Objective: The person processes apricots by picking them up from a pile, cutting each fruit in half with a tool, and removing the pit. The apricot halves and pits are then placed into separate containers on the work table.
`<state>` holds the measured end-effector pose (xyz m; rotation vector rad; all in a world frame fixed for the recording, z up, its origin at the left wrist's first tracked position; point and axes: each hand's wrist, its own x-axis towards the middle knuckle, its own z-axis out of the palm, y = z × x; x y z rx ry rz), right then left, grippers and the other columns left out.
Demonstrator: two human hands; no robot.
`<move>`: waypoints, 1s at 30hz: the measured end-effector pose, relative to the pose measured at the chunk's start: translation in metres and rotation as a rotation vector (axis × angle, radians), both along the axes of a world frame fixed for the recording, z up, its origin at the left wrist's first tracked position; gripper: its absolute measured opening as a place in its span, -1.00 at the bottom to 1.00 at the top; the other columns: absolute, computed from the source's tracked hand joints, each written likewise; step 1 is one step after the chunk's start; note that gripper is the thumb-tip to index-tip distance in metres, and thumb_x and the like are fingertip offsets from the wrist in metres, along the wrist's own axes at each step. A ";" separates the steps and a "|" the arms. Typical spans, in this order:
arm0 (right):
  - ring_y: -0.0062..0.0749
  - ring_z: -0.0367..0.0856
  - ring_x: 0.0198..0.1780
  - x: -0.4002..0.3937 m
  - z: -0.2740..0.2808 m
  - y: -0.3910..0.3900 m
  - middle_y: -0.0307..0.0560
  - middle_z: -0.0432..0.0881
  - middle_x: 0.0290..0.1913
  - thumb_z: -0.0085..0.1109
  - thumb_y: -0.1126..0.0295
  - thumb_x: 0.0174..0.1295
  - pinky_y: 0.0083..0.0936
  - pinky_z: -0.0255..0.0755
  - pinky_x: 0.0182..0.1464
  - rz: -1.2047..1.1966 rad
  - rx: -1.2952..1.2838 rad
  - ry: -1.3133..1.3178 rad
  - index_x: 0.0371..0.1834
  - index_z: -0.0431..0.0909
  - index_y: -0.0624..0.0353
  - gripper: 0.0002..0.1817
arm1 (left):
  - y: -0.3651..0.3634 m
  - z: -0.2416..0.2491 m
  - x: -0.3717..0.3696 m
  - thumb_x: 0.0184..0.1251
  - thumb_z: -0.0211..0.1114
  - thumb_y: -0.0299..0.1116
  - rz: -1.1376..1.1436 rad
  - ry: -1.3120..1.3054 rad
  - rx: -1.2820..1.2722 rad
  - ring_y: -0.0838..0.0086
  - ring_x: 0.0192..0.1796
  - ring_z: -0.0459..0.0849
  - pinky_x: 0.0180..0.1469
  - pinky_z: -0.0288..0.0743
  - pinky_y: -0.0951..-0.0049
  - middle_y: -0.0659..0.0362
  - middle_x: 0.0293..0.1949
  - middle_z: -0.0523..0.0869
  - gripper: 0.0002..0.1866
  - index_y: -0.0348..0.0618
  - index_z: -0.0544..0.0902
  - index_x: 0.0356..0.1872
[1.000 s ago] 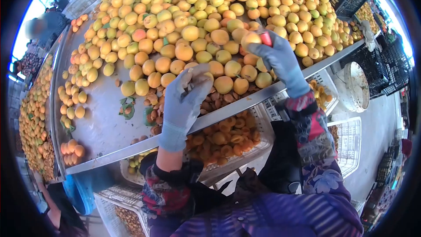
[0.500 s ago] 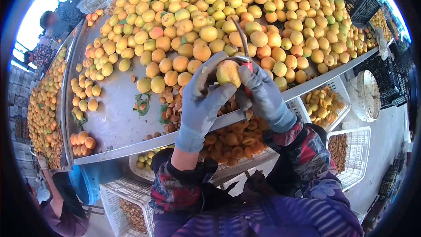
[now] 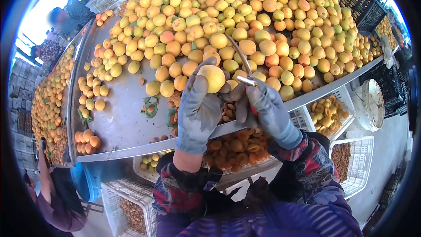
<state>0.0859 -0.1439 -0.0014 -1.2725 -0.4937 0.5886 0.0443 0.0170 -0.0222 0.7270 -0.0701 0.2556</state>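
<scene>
Holding fruit [image 3: 212, 79] and curved tool [image 3: 247, 80], gloved hands [image 3: 197, 110] [image 3: 268, 105] angled inward

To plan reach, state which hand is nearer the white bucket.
Right. The right hand is left of the white bucket in view, not touching; the left hand, holding a fruit, is farther left.

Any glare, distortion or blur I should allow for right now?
Head view: wide-angle distortion bows the front edge of the table within a dark surround; head view: daylight burns out the upper left; head view: the held fruit looks reasonably sharp.
</scene>
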 end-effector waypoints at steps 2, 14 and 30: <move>-0.76 0.34 -0.68 -0.001 -0.001 0.000 -0.30 0.53 -0.58 -0.09 -0.03 0.43 -0.79 0.18 -0.63 0.038 0.027 0.008 -0.12 0.52 0.17 -0.56 | -0.001 -0.001 -0.001 0.39 0.15 0.00 -0.006 0.001 -0.021 0.37 -0.12 0.58 -0.01 0.48 0.31 0.09 -0.11 0.60 -0.44 -0.18 0.36 0.22; -0.75 0.39 -0.58 -0.007 0.000 -0.007 -0.34 0.47 -0.60 -0.10 0.00 0.45 -0.74 0.21 -0.56 0.169 -0.050 -0.073 -0.25 0.47 0.21 -0.56 | -0.002 0.008 -0.005 0.25 0.35 -0.10 -0.059 -0.056 0.059 0.35 0.04 0.61 0.11 0.50 0.33 0.02 0.01 0.61 -0.32 -0.30 0.34 0.26; -0.65 0.29 -0.47 -0.014 -0.034 0.017 -0.24 0.39 -0.56 -0.07 0.16 0.46 -0.63 0.25 -0.45 -0.200 0.027 -0.539 -0.14 0.44 0.34 -0.63 | -0.016 0.012 -0.007 0.37 0.22 -0.09 0.157 -0.071 0.400 0.42 -0.11 0.53 0.00 0.44 0.45 0.01 -0.10 0.55 -0.40 -0.37 0.32 0.21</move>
